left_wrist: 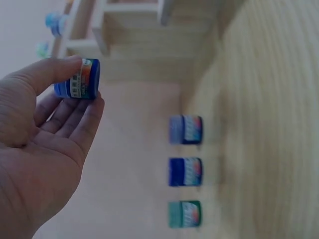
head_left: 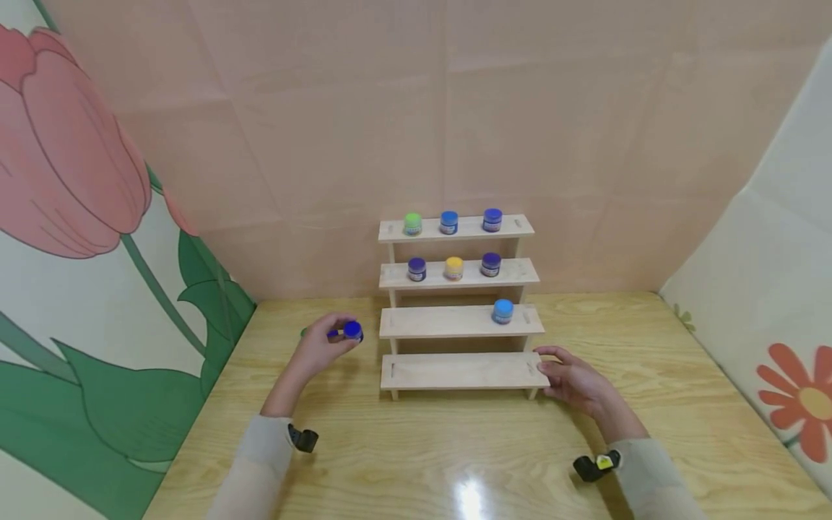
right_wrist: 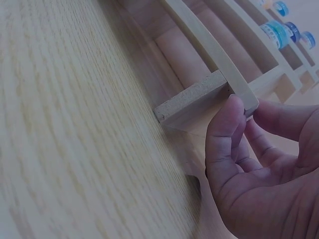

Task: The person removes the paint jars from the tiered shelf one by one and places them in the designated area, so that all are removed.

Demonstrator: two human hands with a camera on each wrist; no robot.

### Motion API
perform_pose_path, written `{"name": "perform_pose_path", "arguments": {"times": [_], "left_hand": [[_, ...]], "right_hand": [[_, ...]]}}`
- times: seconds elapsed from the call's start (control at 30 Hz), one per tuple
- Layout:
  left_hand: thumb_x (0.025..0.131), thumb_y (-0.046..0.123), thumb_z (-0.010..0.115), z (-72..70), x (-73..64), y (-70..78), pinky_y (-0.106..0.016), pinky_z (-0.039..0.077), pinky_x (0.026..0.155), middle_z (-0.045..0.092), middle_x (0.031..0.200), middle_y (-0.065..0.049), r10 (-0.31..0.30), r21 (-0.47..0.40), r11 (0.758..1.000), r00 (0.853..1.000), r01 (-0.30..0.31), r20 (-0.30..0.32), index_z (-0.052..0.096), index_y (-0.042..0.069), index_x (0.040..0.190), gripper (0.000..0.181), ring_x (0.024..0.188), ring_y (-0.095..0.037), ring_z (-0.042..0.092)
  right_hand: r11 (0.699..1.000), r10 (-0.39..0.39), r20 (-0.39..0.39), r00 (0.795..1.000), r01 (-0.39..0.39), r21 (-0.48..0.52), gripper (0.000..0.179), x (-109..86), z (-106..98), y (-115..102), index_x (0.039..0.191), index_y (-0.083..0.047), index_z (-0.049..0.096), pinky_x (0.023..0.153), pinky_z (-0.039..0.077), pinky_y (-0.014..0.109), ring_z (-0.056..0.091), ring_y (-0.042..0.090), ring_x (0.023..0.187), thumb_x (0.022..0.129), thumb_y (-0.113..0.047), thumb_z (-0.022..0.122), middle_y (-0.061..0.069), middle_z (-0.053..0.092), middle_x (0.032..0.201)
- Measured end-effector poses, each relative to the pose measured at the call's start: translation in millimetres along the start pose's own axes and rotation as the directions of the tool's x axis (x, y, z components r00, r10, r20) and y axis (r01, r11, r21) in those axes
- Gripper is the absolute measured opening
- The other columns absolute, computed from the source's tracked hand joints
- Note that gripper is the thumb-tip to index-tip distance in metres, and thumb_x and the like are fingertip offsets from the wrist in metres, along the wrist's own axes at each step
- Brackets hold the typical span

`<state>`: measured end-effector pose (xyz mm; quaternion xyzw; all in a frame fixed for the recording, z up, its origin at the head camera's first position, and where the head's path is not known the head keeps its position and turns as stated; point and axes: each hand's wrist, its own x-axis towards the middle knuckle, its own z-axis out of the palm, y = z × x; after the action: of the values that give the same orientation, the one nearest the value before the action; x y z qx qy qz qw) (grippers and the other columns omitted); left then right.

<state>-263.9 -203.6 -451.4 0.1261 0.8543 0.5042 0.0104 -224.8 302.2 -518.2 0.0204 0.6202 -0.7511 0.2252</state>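
My left hand (head_left: 320,345) holds a small blue paint jar (head_left: 352,331) between thumb and fingers, left of a four-step wooden rack. In the left wrist view the jar's label (left_wrist: 79,82) faces the camera. My right hand (head_left: 575,383) pinches the right end of the rack's lowest shelf (head_left: 461,371), thumb and fingertips at its corner (right_wrist: 246,102). A light blue jar (head_left: 503,311) stands at the right of the third shelf from the top. The second shelf bears a purple jar (head_left: 417,269), a yellow jar (head_left: 453,269) and another purple jar (head_left: 490,264).
On the top shelf are a green jar (head_left: 412,224), a blue jar (head_left: 449,222) and a violet-blue jar (head_left: 492,220). Three jars, including a dark blue jar (left_wrist: 185,172) and a green-based jar (left_wrist: 185,214), stand on the table (head_left: 403,462), largely hidden behind my left hand in the head view.
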Motion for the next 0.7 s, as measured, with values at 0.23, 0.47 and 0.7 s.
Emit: {"name": "perform_pose_path", "arguments": {"times": [0.23,0.47,0.7], "left_hand": [[0.093,0.011,0.074,-1.2,1.8,-22.4,-0.048,0.051,0.104,0.06,0.137,-0.02,-0.014,0.014,1.0,1.0,0.014,-0.015,0.059,0.004,0.136,0.046,0.127,-0.039,0.057],[0.092,0.008,0.074,1.4,1.6,-39.8,-0.048,0.052,0.103,0.061,0.135,-0.021,-0.065,0.002,0.998,0.997,0.065,-0.036,0.059,0.003,0.135,0.046,0.125,-0.039,0.058],[0.092,0.009,0.075,5.0,3.6,-55.0,-0.044,0.056,0.098,0.063,0.132,-0.02,-0.098,0.042,0.994,0.995,0.099,-0.036,0.061,0.004,0.134,0.044,0.12,-0.037,0.061]], "right_hand": [[1.0,0.001,-0.002,1.0,-0.001,-0.005,0.026,0.4,0,1,0.126,-0.026,0.055,0.068,0.057,0.024,0.067,0.01,0.084,0.105,-0.011,0.054,-0.004,0.068,0.105],[1.0,-0.006,0.012,1.0,0.006,-0.005,0.027,-0.1,-1,1,0.128,-0.024,0.054,0.069,0.057,0.023,0.067,0.01,0.084,0.105,-0.011,0.054,-0.004,0.068,0.105],[1.0,-0.007,0.004,1.0,0.007,-0.005,0.027,-0.2,0,1,0.129,-0.023,0.053,0.068,0.057,0.023,0.067,0.009,0.084,0.105,-0.011,0.055,-0.005,0.068,0.104]]}}
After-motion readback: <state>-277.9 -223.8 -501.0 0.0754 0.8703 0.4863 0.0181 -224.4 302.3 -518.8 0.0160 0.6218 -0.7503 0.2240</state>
